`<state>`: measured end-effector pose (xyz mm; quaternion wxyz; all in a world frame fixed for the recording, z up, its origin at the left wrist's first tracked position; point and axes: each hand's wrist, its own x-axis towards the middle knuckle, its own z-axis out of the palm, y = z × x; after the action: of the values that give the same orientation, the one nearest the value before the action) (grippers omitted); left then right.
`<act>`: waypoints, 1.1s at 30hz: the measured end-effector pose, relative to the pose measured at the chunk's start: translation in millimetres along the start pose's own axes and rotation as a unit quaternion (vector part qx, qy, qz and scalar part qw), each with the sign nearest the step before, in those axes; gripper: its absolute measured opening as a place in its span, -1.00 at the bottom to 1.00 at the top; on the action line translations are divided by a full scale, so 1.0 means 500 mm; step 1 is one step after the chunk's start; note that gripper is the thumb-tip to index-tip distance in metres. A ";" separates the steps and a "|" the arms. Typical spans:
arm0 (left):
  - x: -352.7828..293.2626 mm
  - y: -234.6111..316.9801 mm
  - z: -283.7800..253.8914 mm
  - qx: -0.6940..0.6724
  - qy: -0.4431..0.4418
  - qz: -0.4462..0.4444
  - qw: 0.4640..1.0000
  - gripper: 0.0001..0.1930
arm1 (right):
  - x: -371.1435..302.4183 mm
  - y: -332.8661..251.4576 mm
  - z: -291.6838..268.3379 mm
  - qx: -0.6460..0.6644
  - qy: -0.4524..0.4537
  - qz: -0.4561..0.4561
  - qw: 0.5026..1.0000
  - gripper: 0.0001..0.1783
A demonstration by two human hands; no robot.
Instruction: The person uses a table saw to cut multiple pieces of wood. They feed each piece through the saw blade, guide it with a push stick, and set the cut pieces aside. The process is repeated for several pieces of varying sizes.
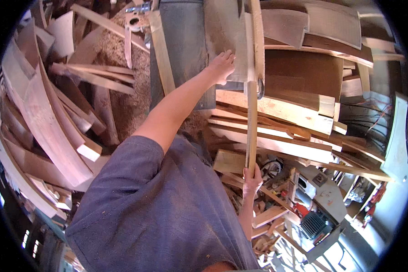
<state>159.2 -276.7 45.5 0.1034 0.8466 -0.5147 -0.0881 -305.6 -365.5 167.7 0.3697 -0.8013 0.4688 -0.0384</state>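
Observation:
A long, narrow wooden board point(252, 122) stretches from near my body away to the far end of a dusty grey machine table point(181, 41). My right hand point(253, 178) is wrapped round the board's near end. My left hand point(222, 67) is held out over the table, left of the board, fingers extended and nothing seen in them; whether it touches the surface I cannot tell. Along the board's far part runs a pale wooden fence point(258, 36). A light wooden strip point(162, 52) lies on the table's left side.
Curved wooden planks point(50, 122) are heaped at left, beside sawdust point(109, 41) on the floor. At right lie stacked timber pieces point(276, 113) and wide curved panels point(333, 22). A motor point(315, 225) and offcuts point(269, 216) sit at lower right, below loose cables point(365, 113).

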 end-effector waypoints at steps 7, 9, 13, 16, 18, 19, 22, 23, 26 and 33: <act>-0.001 0.000 0.023 0.002 0.017 -0.020 1.000 -0.34 | -0.083 0.067 -0.066 -0.021 0.016 0.043 0.999 -0.49; -0.002 -0.001 0.028 -0.006 0.026 -0.026 0.999 -0.38 | -0.102 0.060 -0.067 -0.011 0.016 0.038 0.999 -0.47; -0.009 0.000 0.019 -0.031 0.017 -0.041 0.999 -0.48 | -0.145 0.055 -0.066 0.015 -0.006 0.100 0.995 -0.44; -0.007 -0.004 0.007 -0.060 -0.009 -0.033 0.998 -0.53 | -0.147 0.067 -0.074 -0.063 -0.024 0.098 0.993 -0.45; -0.009 -0.005 0.006 -0.060 -0.011 -0.041 0.997 -0.52 | -0.142 0.084 -0.081 -0.089 -0.017 0.075 0.993 -0.47; -0.007 -0.005 0.003 -0.056 -0.012 -0.043 0.997 -0.51 | -0.129 0.049 -0.067 -0.072 -0.008 0.061 0.996 -0.47; -0.002 -0.006 -0.008 -0.071 -0.026 -0.031 0.997 -0.47 | -0.090 0.026 -0.041 0.003 0.003 0.057 0.998 -0.48; -0.002 -0.007 -0.006 -0.067 -0.021 -0.032 0.997 -0.46 | -0.076 0.023 -0.041 0.030 0.005 0.061 0.998 -0.48; -0.003 -0.009 -0.002 -0.054 -0.012 -0.031 0.998 -0.42 | -0.035 0.023 -0.041 -0.064 -0.001 0.024 0.998 -0.50; 0.000 -0.012 0.003 -0.048 0.001 -0.024 0.999 -0.42 | -0.013 0.036 -0.021 -0.073 0.002 -0.046 0.996 -0.54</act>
<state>163.9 -274.3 42.5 0.1424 0.8530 -0.4889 -0.1145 -326.3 -371.3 165.9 0.3067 -0.8471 0.4334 -0.0227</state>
